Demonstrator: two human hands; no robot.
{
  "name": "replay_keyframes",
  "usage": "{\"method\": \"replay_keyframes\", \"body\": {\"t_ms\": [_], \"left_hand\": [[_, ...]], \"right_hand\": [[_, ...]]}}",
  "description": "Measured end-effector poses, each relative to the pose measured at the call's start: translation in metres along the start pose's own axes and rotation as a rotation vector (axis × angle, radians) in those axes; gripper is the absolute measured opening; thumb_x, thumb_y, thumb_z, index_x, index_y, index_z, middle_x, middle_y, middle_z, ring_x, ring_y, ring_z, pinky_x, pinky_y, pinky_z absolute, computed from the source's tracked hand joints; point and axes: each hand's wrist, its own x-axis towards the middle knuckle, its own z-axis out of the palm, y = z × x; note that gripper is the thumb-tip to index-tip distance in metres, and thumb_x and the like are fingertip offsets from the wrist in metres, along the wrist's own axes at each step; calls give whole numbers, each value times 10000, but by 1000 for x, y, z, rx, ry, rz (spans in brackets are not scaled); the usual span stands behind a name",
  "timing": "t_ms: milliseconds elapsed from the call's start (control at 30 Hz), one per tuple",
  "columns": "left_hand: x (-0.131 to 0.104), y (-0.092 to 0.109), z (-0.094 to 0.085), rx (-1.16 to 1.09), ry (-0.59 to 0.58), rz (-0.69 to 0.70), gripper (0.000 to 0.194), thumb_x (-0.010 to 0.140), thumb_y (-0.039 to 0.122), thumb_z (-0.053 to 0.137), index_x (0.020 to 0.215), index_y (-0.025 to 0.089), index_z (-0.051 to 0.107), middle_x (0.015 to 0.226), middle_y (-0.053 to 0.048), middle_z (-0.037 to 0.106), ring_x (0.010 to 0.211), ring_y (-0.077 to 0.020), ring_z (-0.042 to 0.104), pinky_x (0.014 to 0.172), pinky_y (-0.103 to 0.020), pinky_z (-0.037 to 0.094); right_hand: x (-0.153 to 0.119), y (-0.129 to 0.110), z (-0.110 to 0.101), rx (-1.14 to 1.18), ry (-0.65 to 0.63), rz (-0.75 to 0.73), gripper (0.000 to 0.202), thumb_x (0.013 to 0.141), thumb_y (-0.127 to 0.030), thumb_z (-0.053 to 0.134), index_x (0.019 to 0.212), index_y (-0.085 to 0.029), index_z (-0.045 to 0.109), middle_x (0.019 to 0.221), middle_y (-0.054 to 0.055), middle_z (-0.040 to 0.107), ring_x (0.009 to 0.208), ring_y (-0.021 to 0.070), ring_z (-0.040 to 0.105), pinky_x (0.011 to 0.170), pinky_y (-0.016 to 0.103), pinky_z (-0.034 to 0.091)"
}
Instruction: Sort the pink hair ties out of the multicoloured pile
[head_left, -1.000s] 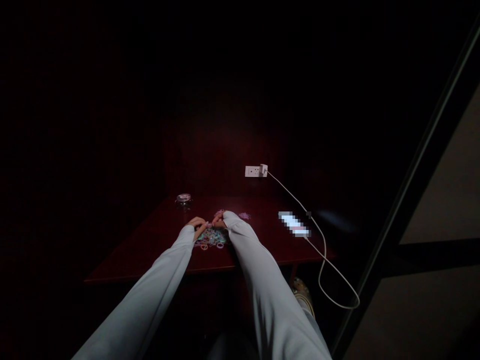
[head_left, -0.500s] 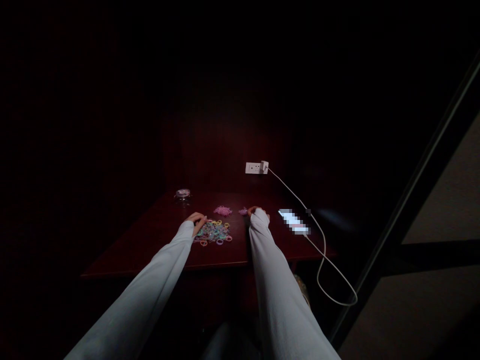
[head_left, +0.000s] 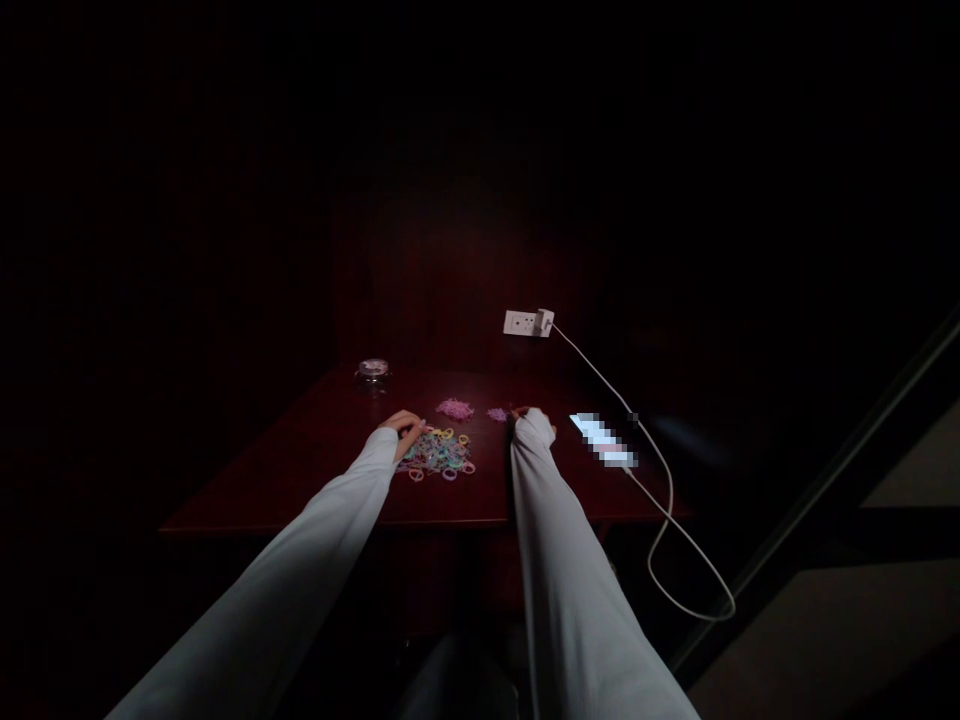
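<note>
On the dark red table lies a loose pile of small coloured hair ties (head_left: 439, 455) in pastel yellow, green, pink and purple. My left hand (head_left: 402, 428) rests at the upper left edge of this pile, fingers bent and pressed together; a bit of pink shows by the fingertips, too small to make out. Farther back is a heap of pink hair ties (head_left: 454, 409). To its right sits a smaller purple heap (head_left: 497, 414). My right hand (head_left: 520, 413) is just right of the purple heap, its fingers mostly hidden by the sleeve and shadow.
A clear round jar (head_left: 373, 372) stands at the table's back left. On the right lies a lit phone (head_left: 602, 440), with a white cable (head_left: 670, 485) running to a charger (head_left: 544, 321) in the wall socket (head_left: 519, 323). The table's front edge (head_left: 450, 522) runs below my forearms.
The whole view has shifted slightly. My right hand has drawn a little to the right of the purple heap, which shows more fully. My left hand stays at the mixed pile.
</note>
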Motion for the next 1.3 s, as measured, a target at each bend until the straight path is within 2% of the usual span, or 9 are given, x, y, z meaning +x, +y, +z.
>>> {"method": "replay_keyframes", "body": {"t_ms": [100, 333, 433, 633, 767, 867, 1000, 1167, 1300], "left_hand": [[-1, 4, 3, -3, 51, -23, 369, 891, 544, 652, 733, 233, 771, 909, -65, 787, 783, -202, 640, 705, -295, 526], [-2, 10, -1, -8, 31, -28, 321, 866, 515, 649, 763, 242, 783, 930, -61, 800, 830, -216, 660, 730, -297, 533], [-4, 10, -1, 40, 114, -46, 254, 862, 439, 643, 795, 246, 794, 944, -57, 799, 855, -222, 665, 763, -307, 534], [-8, 15, -3, 144, 193, -106, 178, 815, 275, 624, 809, 263, 801, 982, -50, 810, 987, -262, 684, 985, -389, 537], [-7, 17, -8, 127, 184, -114, 317, 774, 227, 521, 884, 272, 815, 1073, -43, 823, 1089, -275, 690, 1101, -429, 508], [-7, 17, -10, 72, 151, -85, 400, 749, 228, 464, 932, 261, 818, 1114, -51, 823, 1138, -277, 698, 1119, -422, 515], [-6, 11, -13, 30, 94, -42, 447, 722, 243, 445, 957, 232, 824, 1130, -73, 817, 1159, -291, 712, 1116, -430, 537], [7, -3, -16, 26, 24, -97, 429, 667, 275, 469, 895, 230, 830, 1074, -82, 822, 1092, -309, 735, 1059, -459, 581], [14, -8, -13, -2, 77, -162, 371, 660, 295, 466, 811, 228, 797, 973, -93, 803, 1020, -309, 743, 1016, -468, 593]], "right_hand": [[-1, 5, 1, 64, -98, -5, 397, 1067, -372, 554, 1364, -249, 787, 1365, 135, 775, 1363, 290, 665, 1179, 435, 428], [-9, 24, -11, -6, -41, 63, 456, 1066, -304, 467, 1406, -215, 757, 1387, 175, 754, 1342, 314, 668, 1129, 480, 458], [-13, 31, -18, -50, -69, 74, 437, 1067, -306, 480, 1398, -224, 752, 1384, 167, 750, 1343, 305, 664, 1130, 470, 453], [-24, 37, -22, -182, -79, -65, 416, 1061, -270, 499, 1398, -169, 721, 1406, 181, 727, 1371, 283, 647, 1186, 444, 408], [-23, 40, -20, -181, -101, -130, 405, 1060, -276, 499, 1380, -178, 728, 1382, 167, 748, 1345, 274, 668, 1171, 425, 430], [-19, 36, -17, -86, -160, -268, 382, 1040, -265, 532, 1348, -238, 756, 1319, 100, 788, 1266, 233, 708, 1085, 337, 496], [-11, 10, -13, 76, -202, -446, 362, 1011, -211, 591, 1315, -259, 783, 1249, 48, 816, 1168, 194, 733, 1005, 262, 533], [-15, -52, -25, 228, -256, -652, 254, 994, -229, 651, 1161, -237, 842, 1099, 40, 827, 995, 174, 743, 878, 219, 537], [-37, -87, -35, 130, -431, -803, 199, 900, -235, 757, 1056, -274, 875, 916, -15, 792, 888, 172, 720, 781, 223, 509]]}}
